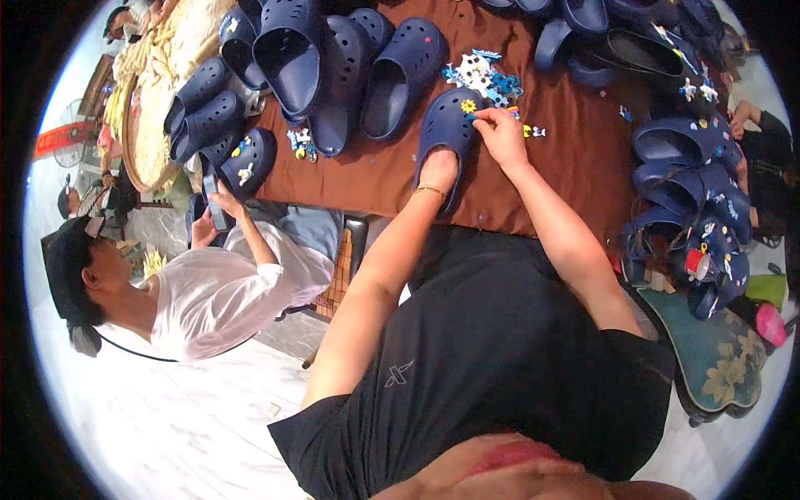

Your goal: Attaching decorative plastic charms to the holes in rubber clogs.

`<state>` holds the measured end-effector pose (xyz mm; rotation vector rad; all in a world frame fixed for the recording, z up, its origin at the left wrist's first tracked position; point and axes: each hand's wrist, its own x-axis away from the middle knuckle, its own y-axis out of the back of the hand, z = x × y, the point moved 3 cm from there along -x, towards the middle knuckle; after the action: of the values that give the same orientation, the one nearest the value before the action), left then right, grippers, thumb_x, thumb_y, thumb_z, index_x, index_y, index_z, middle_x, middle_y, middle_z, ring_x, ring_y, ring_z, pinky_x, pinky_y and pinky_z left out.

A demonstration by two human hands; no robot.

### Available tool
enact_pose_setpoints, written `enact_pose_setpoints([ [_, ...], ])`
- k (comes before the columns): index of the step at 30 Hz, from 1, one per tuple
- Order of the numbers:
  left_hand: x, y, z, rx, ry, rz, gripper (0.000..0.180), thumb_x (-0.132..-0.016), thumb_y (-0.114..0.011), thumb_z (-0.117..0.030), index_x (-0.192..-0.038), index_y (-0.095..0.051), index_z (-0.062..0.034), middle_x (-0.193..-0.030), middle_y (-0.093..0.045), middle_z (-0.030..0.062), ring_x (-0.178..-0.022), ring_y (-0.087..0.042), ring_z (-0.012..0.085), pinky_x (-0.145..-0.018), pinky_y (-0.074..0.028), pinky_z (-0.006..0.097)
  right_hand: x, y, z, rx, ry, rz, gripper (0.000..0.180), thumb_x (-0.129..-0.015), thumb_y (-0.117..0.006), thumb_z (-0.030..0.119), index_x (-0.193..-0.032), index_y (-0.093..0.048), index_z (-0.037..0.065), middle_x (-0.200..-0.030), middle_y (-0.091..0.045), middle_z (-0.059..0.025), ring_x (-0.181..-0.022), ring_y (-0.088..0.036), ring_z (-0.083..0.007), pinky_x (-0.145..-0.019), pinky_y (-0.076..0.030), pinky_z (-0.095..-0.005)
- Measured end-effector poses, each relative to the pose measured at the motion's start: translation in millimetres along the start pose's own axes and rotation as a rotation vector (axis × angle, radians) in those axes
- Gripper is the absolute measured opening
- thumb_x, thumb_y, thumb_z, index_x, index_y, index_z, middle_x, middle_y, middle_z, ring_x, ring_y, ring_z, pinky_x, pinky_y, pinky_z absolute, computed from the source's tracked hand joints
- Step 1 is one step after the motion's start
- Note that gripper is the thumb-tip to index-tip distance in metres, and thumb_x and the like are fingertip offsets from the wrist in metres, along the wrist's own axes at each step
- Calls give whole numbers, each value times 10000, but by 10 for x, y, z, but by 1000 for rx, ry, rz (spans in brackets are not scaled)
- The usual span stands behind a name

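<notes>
- Left hand pins the navy clog flat on the desk; its grip presses the heel.
- Right hand, grip pinching a small charm: best pushed straight into a hole.

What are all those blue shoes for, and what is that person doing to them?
A person holds a navy clog steady with the left hand on a brown-covered table. The right hand presses a small charm onto its top, beside a yellow flower charm. A pile of charms lies close by. Another person's hand holds a clog too.
</notes>
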<state>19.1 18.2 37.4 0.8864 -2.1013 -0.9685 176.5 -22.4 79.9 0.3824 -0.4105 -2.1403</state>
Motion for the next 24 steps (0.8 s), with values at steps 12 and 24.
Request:
enact_pose_setpoints([
  [12,-23,-101,43,-55,-87,-58,252,-810,-443,-88,-766,-660,30,-811,-638,270,-749,-640,394,-704,-511,486,220,-29,411,554,481,85,193,-789,-575,74,-952,-675,45,-828,-588,-78,-805,-575,-257,-705,-475,-368],
  [24,52,-58,18,-120,-42,-38,261,-822,-430,-80,-782,-658,40,-854,-637,276,-811,-646,377,-752,-508,476,109,442,-95,98,-65,65,234,-799,-585,113,-1005,-678,53,-936,-640,-160,-950,-602,-303,-822,-482,-369],
])
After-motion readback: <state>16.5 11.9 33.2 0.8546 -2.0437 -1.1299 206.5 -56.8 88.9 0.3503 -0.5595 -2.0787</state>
